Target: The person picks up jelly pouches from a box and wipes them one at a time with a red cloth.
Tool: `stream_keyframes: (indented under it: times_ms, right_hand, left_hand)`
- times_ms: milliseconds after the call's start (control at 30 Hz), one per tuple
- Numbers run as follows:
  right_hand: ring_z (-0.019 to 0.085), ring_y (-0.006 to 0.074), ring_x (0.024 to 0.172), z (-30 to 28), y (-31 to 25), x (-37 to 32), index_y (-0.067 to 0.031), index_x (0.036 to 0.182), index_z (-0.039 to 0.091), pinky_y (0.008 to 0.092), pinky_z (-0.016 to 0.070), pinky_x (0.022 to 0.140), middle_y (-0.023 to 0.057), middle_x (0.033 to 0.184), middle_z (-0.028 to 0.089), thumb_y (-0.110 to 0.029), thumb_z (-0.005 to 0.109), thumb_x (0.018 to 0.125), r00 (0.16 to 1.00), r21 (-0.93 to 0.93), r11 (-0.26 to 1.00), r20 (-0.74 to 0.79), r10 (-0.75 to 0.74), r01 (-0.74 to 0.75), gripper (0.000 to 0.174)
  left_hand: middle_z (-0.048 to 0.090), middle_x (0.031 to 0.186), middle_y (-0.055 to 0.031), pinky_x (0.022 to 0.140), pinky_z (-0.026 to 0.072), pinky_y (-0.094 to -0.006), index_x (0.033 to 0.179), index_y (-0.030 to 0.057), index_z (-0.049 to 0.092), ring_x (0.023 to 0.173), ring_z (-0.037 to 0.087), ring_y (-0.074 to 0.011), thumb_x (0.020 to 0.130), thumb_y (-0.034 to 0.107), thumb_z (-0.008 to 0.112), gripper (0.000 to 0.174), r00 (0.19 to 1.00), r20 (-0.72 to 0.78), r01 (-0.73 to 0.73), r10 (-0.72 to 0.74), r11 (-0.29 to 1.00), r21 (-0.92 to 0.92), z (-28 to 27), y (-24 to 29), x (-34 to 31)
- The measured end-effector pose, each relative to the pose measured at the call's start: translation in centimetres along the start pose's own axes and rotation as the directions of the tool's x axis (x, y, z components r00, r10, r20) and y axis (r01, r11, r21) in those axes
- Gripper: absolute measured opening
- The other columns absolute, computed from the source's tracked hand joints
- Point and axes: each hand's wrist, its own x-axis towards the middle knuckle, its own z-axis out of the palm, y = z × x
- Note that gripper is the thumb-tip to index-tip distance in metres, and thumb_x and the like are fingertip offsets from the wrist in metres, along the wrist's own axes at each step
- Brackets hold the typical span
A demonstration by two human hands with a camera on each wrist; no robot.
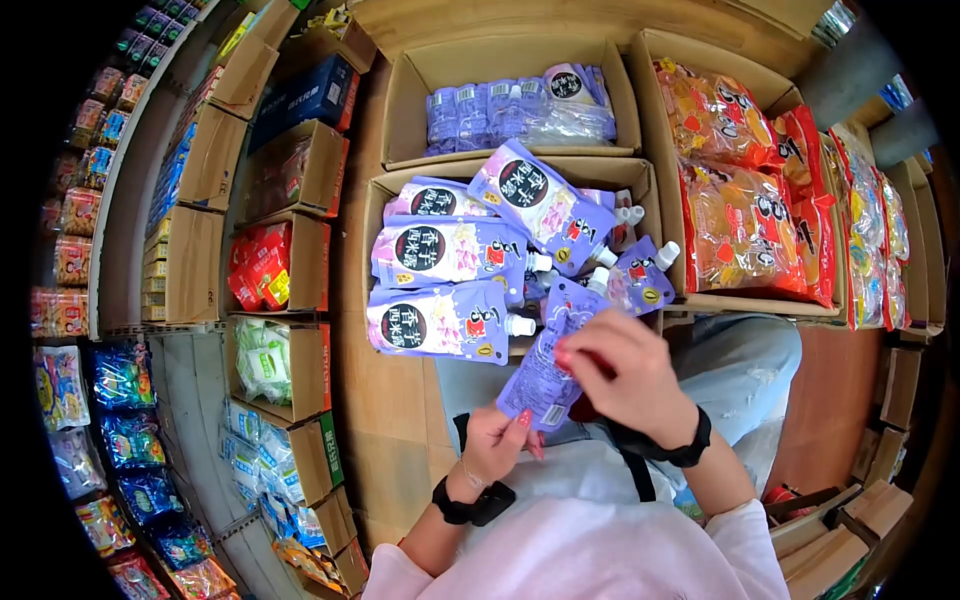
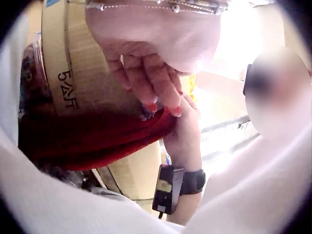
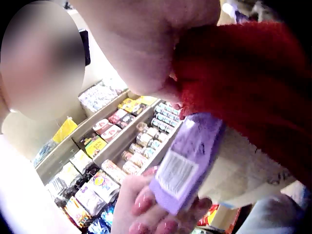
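My left hand (image 1: 495,440) pinches the bottom end of a purple spout pouch (image 1: 543,380), its printed back and barcode facing up in the head view. Bent over that pouch's middle is my right hand (image 1: 625,370), gripping a red cloth (image 3: 243,73). The cloth hangs from it in the right wrist view but is mostly hidden in the head view. Just beyond, a cardboard carton (image 1: 600,172) holds several more pouches (image 1: 440,320) with white caps, some stacked flat, one lying aslant on top (image 1: 545,200).
Behind stands another carton (image 1: 405,115) with purple pouches inside. To the right, a carton holds red and clear snack bags (image 1: 740,225). Shelves with boxed goods (image 1: 290,170) line the left side. The person's denim-covered knee (image 1: 745,360) is under the right carton's near edge.
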Motion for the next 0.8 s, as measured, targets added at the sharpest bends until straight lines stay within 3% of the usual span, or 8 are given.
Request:
stream_keyframes:
  times_ms: [67, 200, 300, 433, 567, 667, 733, 800]
  right_hand:
    - [0.062, 0.0294, 0.073, 0.4, 0.2, -0.5, -0.0008, 0.087, 0.065, 0.0355, 0.0516, 0.066, 0.0111, 0.080, 0.061, 0.001, 0.070, 0.080, 0.999, -0.023, 0.999, 0.028, 0.039, -0.039, 0.009]
    - [0.063, 0.0301, 0.073, -0.9, 2.8, 0.6, -0.0011, 0.086, 0.066, 0.0356, 0.0510, 0.065, 0.0119, 0.080, 0.062, 0.001, 0.070, 0.080, 0.976, -0.179, 0.976, -0.200, 0.084, -0.121, 0.008]
    - [0.062, 0.0274, 0.071, -0.3, -0.2, -0.5, -0.0011, 0.086, 0.067, 0.0334, 0.0509, 0.063, 0.0112, 0.079, 0.062, 0.002, 0.071, 0.078, 0.994, -0.034, 0.995, -0.061, 0.094, -0.096, 0.010]
    - [0.062, 0.0274, 0.071, 1.4, 0.3, -2.1, -0.0026, 0.088, 0.067, 0.0352, 0.0519, 0.065, 0.0115, 0.082, 0.061, 0.002, 0.071, 0.078, 0.997, -0.083, 0.994, -0.010, -0.074, 0.073, 0.012]
    - [0.062, 0.0289, 0.070, -0.1, 2.5, -0.9, -0.0013, 0.087, 0.066, 0.0355, 0.0515, 0.064, 0.0116, 0.081, 0.061, 0.004, 0.069, 0.079, 0.967, -0.197, 0.969, -0.235, 0.099, -0.147, 0.009]
    - [0.062, 0.0239, 0.068, -0.1, 0.8, -1.3, -0.0030, 0.085, 0.069, 0.0318, 0.0498, 0.061, 0.0095, 0.078, 0.063, 0.003, 0.072, 0.077, 0.981, -0.104, 0.988, -0.165, 0.100, -0.118, 0.011]
    - [0.061, 0.0232, 0.068, 1.1, -0.1, -2.4, -0.0028, 0.085, 0.069, 0.0314, 0.0497, 0.060, 0.0092, 0.079, 0.064, 0.004, 0.073, 0.076, 0.997, -0.041, 0.998, -0.059, -0.047, 0.044, 0.012]
    - [0.061, 0.0284, 0.072, 1.7, -1.0, -3.1, -0.0011, 0.086, 0.066, 0.0356, 0.0511, 0.063, 0.0116, 0.078, 0.059, 0.003, 0.069, 0.079, 0.995, -0.038, 0.995, 0.037, -0.092, 0.093, 0.009]
  left_hand:
    - [0.061, 0.060, -0.0083, 0.050, 0.0515, -0.0280, 0.069, -0.0041, 0.057, 0.052, 0.063, -0.0163, 0.098, 0.004, 0.047, 0.032, 0.999, -0.003, 0.032, -0.032, 0.997, -0.068, -0.1, 0.0, 0.1]
    - [0.060, 0.059, -0.0087, 0.050, 0.0517, -0.0287, 0.068, -0.0044, 0.056, 0.050, 0.062, -0.0170, 0.099, 0.006, 0.047, 0.034, 1.000, 0.008, 0.008, -0.007, 0.998, -0.067, 0.0, 0.2, 0.1]
    - [0.059, 0.057, -0.0087, 0.050, 0.0512, -0.0293, 0.066, -0.0034, 0.055, 0.048, 0.061, -0.0172, 0.100, 0.009, 0.046, 0.037, 0.997, -0.018, 0.070, -0.074, 0.985, -0.161, -0.2, 0.1, 0.1]
    - [0.057, 0.055, -0.0079, 0.051, 0.0507, -0.0305, 0.063, -0.0019, 0.054, 0.046, 0.060, -0.0173, 0.102, 0.013, 0.046, 0.042, 0.988, -0.026, 0.147, -0.155, 0.967, -0.207, -0.1, 0.9, 0.2]
    - [0.056, 0.054, -0.0075, 0.052, 0.0504, -0.0302, 0.064, -0.0014, 0.054, 0.045, 0.060, -0.0173, 0.102, 0.014, 0.046, 0.042, 0.992, -0.004, 0.124, -0.127, 0.973, -0.194, 0.1, 1.1, 0.2]
    - [0.056, 0.053, -0.0075, 0.052, 0.0500, -0.0296, 0.063, -0.0009, 0.053, 0.044, 0.058, -0.0170, 0.103, 0.016, 0.046, 0.044, 0.990, -0.012, 0.136, -0.141, 0.971, -0.196, 0.1, 1.2, 0.3]
    - [0.056, 0.053, -0.0076, 0.052, 0.0496, -0.0293, 0.062, -0.0002, 0.053, 0.043, 0.057, -0.0167, 0.103, 0.018, 0.045, 0.046, 0.984, -0.037, 0.163, -0.176, 0.959, -0.233, 0.2, 1.2, 0.4]
    - [0.056, 0.053, -0.0079, 0.051, 0.0494, -0.0294, 0.060, 0.0004, 0.052, 0.042, 0.056, -0.0166, 0.103, 0.019, 0.045, 0.047, 0.981, -0.037, 0.177, -0.189, 0.961, -0.215, 0.1, 1.4, 0.4]
